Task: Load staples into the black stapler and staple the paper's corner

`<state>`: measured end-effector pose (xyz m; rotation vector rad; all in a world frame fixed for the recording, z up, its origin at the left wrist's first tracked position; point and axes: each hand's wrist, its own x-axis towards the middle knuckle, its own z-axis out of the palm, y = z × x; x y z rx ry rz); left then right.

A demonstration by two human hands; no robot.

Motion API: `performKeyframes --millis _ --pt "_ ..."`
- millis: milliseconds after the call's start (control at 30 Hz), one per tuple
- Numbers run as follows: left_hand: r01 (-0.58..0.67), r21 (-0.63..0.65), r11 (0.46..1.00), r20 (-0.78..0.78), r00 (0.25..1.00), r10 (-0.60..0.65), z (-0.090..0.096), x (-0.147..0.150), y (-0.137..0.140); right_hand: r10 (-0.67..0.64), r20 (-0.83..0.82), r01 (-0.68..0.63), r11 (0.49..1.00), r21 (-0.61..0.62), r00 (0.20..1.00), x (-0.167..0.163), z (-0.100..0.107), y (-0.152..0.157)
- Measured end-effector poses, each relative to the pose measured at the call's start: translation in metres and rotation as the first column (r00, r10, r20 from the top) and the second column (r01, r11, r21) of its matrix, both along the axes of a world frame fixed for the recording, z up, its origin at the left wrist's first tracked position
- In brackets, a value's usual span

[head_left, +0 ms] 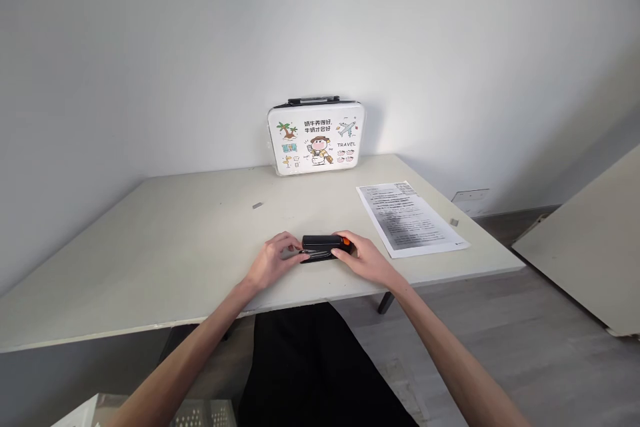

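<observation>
A black stapler (320,242) with an orange part at its right end lies near the table's front edge. My right hand (367,259) grips that right end between thumb and fingers. At the other end, the thumb and fingers of my left hand (275,260) pinch at the left tip, by a thin metal-looking strip along the lower part. Whether the left fingertips hold a separate small piece is too small to tell. To the right of my right hand lies a printed sheet of paper (413,223).
A white case (317,140) with cartoon prints and a black handle leans against the wall at the table's back. Small grey pieces (257,205) lie on the white table (165,247), one near its right edge. Below left stands a light-coloured perforated container (207,413).
</observation>
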<state>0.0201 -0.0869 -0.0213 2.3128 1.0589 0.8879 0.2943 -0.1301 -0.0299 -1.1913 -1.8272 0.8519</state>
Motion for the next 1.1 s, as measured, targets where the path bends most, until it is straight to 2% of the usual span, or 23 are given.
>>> performKeyframes --millis 267,467,633,767,867,967,1100 --pt "-0.003 0.009 1.000 -0.001 1.000 0.003 0.005 0.000 -0.019 0.000 -0.004 0.000 0.999 -0.035 1.000 0.000 0.004 -0.008" --pt "0.066 -0.017 0.998 -0.057 0.996 -0.067 0.008 0.003 -0.022 -0.010 -0.064 0.007 0.998 -0.057 0.998 0.007 0.006 -0.016" --pt "0.064 -0.026 0.998 -0.099 0.993 -0.066 0.008 0.000 -0.021 -0.085 -0.169 0.073 0.994 -0.075 0.982 0.012 0.005 -0.017" --pt "-0.007 -0.049 0.999 -0.112 0.994 0.002 0.008 -0.005 -0.022 -0.197 -0.251 0.178 0.979 -0.095 0.948 0.020 -0.004 -0.018" --pt "-0.006 -0.048 0.999 -0.132 0.991 -0.001 0.008 -0.004 -0.022 -0.277 -0.290 0.263 0.961 -0.086 0.916 0.034 -0.006 -0.025" --pt "0.049 -0.011 0.999 -0.145 0.988 -0.050 0.009 0.012 -0.019 -0.337 -0.304 0.332 0.941 -0.072 0.891 0.051 -0.002 -0.037" --pt "0.193 0.066 0.979 -0.162 0.970 -0.180 0.005 0.061 -0.010 -0.412 -0.335 0.405 0.910 -0.093 0.848 0.072 0.004 -0.050"
